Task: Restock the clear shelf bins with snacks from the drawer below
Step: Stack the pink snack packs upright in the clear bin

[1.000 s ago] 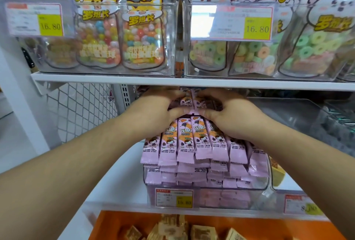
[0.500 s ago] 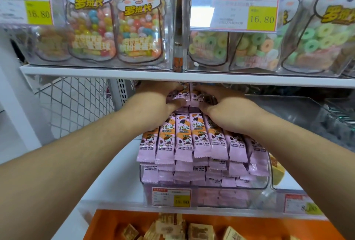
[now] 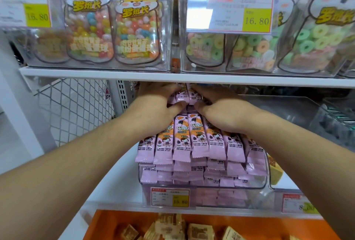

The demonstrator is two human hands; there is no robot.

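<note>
A clear shelf bin (image 3: pixel 203 195) on the lower shelf is heaped with pink snack sticks (image 3: pixel 199 139) lying in neat rows. At the back of the heap, under the upper shelf, my left hand (image 3: pixel 153 105) and my right hand (image 3: pixel 221 111) grip a small bundle of pink sticks (image 3: pixel 185 94) between them, thumbs pressed in from each side. The fingertips are hidden behind the bundle and the shelf edge. Below, the orange drawer (image 3: pixel 119 218) is open and holds several tan wrapped snacks (image 3: pixel 172 226).
The white upper shelf (image 3: pixel 172 78) sits just above my hands and carries clear bins of candy jars (image 3: pixel 134 28) and ring-candy bags (image 3: pixel 255 47). A wire mesh panel (image 3: pixel 76 105) stands at the left. An empty-looking clear bin (image 3: pixel 288 109) is at the right.
Both hands have pushed slightly deeper and higher under the upper shelf with the bundle. The camera has shifted a little; the heap of sticks has not moved.
</note>
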